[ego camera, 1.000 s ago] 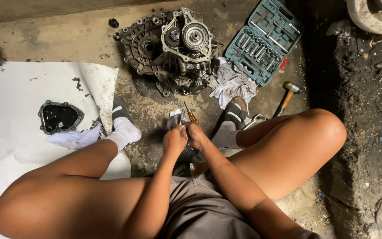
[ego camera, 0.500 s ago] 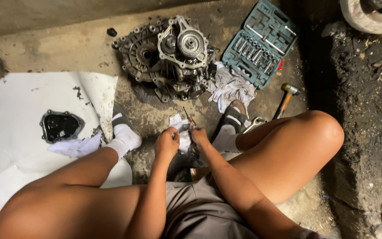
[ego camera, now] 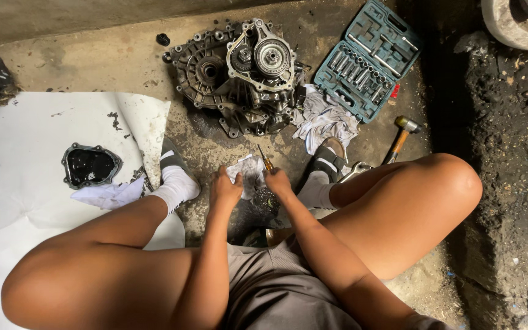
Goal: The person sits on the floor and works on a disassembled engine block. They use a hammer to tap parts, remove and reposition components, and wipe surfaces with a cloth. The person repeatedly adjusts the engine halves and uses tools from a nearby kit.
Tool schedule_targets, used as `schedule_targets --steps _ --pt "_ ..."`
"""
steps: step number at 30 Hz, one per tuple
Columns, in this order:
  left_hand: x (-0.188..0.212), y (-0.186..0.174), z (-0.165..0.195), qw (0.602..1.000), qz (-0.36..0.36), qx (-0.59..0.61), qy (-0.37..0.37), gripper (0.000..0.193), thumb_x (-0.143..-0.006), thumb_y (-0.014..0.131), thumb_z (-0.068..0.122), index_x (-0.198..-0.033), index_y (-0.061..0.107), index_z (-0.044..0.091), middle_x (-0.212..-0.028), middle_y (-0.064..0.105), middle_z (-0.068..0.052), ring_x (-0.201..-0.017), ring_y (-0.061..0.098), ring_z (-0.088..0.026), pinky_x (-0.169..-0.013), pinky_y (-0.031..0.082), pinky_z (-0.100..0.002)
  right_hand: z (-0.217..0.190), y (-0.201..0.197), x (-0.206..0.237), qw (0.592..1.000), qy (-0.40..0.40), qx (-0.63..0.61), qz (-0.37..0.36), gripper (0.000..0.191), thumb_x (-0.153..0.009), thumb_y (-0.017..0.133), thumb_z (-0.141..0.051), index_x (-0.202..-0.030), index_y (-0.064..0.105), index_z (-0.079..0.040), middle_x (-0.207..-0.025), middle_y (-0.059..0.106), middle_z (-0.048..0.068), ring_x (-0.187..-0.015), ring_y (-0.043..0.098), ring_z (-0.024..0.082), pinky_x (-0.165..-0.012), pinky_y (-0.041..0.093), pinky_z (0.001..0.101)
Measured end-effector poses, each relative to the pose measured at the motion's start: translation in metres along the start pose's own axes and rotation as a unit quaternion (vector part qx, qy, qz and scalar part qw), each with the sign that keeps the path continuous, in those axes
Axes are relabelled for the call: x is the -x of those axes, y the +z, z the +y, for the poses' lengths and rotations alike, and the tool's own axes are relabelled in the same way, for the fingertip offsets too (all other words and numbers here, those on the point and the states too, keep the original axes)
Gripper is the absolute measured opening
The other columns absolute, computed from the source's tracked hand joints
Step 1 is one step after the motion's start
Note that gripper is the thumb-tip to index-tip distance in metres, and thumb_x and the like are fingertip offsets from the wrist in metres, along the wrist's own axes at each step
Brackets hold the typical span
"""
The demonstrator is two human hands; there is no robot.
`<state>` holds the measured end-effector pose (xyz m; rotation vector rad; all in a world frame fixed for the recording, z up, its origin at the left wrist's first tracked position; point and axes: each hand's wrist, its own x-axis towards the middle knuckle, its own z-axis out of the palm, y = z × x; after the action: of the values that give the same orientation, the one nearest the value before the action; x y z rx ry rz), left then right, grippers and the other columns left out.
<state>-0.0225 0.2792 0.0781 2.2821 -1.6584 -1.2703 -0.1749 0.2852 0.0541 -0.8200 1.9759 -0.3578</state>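
I sit on the stained concrete floor [ego camera: 123, 67] with both hands low between my knees. My left hand [ego camera: 225, 190] is closed on a crumpled white rag [ego camera: 247, 172], and my right hand [ego camera: 278, 182] is clenched round a slim orange-handled screwdriver [ego camera: 265, 159] whose tip pokes up just beside the rag. The wiping looks partly done, as far as I can judge: the rag is already grey. The greasy grey metal gearbox casing [ego camera: 239, 76] lies open near the floor's far edge, its black oily cover plate [ego camera: 90, 165] set apart on the white sheet [ego camera: 25, 134] at the left, so reassembly seems still ahead.
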Motion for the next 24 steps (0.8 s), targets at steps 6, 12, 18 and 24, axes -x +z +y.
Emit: schedule_targets --steps 6,12,18,24 --pt "-0.02 -0.013 0.024 0.986 0.038 0.163 -0.012 0.056 -0.101 0.064 0.041 -0.137 0.054 0.0 -0.114 0.061 -0.024 -0.087 0.061 -0.031 -0.072 0.05 -0.039 -0.018 -0.005 -0.002 0.977 0.088 -0.188 -0.049 0.038 -0.096 0.066 -0.033 -0.103 0.068 0.004 -0.082 0.071 0.013 -0.072 0.068 0.027 -0.065 0.053 0.0413" --pt "-0.086 -0.049 0.028 0.816 0.024 0.574 0.064 0.048 -0.101 0.072 0.026 -0.13 0.059 -0.01 -0.104 0.062 -0.018 -0.082 0.062 -0.026 -0.069 0.05 -0.036 -0.025 -0.03 -0.042 0.886 0.104 -0.443 -0.093 0.021 -0.091 0.059 -0.018 -0.1 0.067 -0.001 -0.086 0.07 0.012 -0.07 0.069 0.026 -0.066 0.058 0.0429" --pt "-0.165 -0.091 0.041 0.839 0.09 0.527 -0.103 0.067 -0.097 0.058 0.058 -0.139 0.056 0.005 -0.116 0.068 -0.015 -0.096 0.07 -0.023 -0.081 0.055 -0.033 -0.033 -0.051 -0.116 0.813 0.164 -0.559 -0.008 0.023 -0.097 0.061 -0.03 -0.087 0.058 -0.01 -0.073 0.059 0.004 -0.062 0.06 0.02 -0.059 0.051 0.0364" --pt "-0.235 -0.105 0.071 0.847 0.116 0.5 -0.134 0.091 -0.103 0.055 0.066 -0.142 0.038 -0.014 -0.135 0.038 -0.038 -0.115 0.034 -0.052 -0.092 0.028 -0.059 -0.048 -0.038 -0.184 0.722 0.158 -0.673 0.027 0.044 -0.101 0.061 -0.05 -0.074 0.05 -0.017 -0.06 0.048 -0.002 -0.049 0.049 0.015 -0.045 0.042 0.0294"
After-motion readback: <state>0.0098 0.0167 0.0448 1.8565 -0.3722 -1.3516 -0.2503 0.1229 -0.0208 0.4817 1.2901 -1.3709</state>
